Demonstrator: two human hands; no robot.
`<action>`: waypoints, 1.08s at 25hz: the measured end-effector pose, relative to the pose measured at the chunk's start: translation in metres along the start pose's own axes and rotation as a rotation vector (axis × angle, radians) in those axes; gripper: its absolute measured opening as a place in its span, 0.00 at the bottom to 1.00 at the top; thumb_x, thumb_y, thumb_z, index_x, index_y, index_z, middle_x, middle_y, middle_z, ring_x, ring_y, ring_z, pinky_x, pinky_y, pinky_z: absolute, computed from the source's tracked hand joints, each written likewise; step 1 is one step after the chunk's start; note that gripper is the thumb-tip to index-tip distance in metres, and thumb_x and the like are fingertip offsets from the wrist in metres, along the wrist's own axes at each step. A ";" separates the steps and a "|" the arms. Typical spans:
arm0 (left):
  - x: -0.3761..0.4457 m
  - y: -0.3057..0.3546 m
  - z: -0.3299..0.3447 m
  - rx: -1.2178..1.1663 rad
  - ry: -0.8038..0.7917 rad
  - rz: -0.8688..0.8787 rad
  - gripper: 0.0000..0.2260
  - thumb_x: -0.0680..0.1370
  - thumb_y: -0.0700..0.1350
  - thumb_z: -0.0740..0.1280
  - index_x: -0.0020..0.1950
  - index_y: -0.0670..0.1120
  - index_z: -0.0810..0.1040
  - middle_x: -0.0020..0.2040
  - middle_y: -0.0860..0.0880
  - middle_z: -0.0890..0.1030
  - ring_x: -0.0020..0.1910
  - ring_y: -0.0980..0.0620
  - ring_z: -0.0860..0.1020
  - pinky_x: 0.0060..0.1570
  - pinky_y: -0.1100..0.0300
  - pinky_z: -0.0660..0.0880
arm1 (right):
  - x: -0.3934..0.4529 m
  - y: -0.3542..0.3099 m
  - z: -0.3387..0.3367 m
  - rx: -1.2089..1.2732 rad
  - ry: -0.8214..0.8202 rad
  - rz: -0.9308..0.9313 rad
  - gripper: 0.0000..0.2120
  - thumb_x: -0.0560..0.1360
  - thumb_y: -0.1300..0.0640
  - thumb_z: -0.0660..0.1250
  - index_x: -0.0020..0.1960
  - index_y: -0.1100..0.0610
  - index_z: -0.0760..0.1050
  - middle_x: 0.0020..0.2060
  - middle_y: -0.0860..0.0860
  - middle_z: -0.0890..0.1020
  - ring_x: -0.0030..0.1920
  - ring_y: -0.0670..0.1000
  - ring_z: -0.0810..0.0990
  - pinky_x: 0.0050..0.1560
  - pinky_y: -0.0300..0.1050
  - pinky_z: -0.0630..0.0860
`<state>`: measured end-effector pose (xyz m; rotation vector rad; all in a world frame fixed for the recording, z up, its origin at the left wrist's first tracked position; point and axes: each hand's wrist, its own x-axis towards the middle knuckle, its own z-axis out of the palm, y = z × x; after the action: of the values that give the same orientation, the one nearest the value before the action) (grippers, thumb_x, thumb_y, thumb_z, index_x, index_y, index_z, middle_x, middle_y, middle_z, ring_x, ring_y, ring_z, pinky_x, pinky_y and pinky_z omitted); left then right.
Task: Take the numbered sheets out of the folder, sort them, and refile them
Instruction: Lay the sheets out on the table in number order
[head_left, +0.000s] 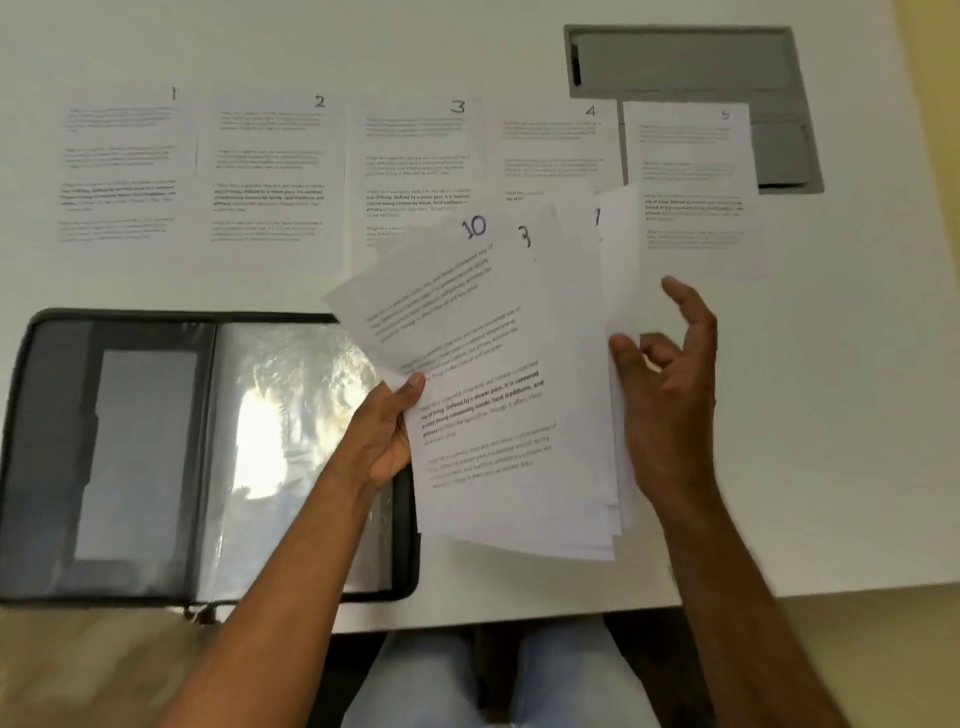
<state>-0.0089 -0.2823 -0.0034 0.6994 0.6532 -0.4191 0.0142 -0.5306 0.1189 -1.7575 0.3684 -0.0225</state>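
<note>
**Sorting in progress: five sheets laid out, the rest fanned in hand**

On the white table (467, 47), a row of printed white sheets hand-numbered 1 to 5 (415, 171). At near left, open black zip folder with clear sleeves (156, 447), apparently emptied. Fanned white unsorted sheets (498, 389) gripped by left hand (387, 436); legible: "10", probably "8". Right hand (670, 395) half open, thumb on the fan's edge. Likely next: finding sheet 6.

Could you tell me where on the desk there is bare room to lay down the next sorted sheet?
Bare white desk lies right of sheet 5 and below it, beside the right hand. A narrower strip runs between sheets 1 and 2 and the open folder. The row itself is packed edge to edge.
</note>
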 end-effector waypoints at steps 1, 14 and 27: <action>-0.004 0.002 0.000 0.006 -0.013 -0.001 0.18 0.85 0.39 0.59 0.75 0.41 0.72 0.69 0.40 0.79 0.65 0.44 0.81 0.61 0.49 0.81 | -0.003 -0.002 -0.001 -0.025 -0.010 -0.033 0.21 0.83 0.60 0.68 0.73 0.44 0.71 0.55 0.50 0.82 0.53 0.46 0.82 0.54 0.46 0.82; -0.058 0.022 -0.013 0.000 -0.138 -0.011 0.19 0.85 0.36 0.58 0.77 0.40 0.71 0.74 0.37 0.75 0.70 0.39 0.77 0.61 0.46 0.80 | -0.045 -0.040 -0.010 0.007 -0.062 0.226 0.03 0.77 0.56 0.75 0.44 0.53 0.85 0.42 0.45 0.88 0.43 0.46 0.86 0.49 0.43 0.80; -0.070 0.010 -0.011 -0.006 -0.126 -0.063 0.20 0.83 0.35 0.61 0.77 0.39 0.70 0.73 0.36 0.75 0.70 0.36 0.76 0.65 0.40 0.77 | -0.059 -0.059 -0.001 -0.096 -0.015 0.102 0.22 0.72 0.52 0.81 0.34 0.52 0.67 0.36 0.60 0.75 0.38 0.51 0.75 0.39 0.45 0.75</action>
<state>-0.0588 -0.2577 0.0414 0.6428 0.5582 -0.5150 -0.0287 -0.5062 0.1862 -1.8307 0.4536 0.0828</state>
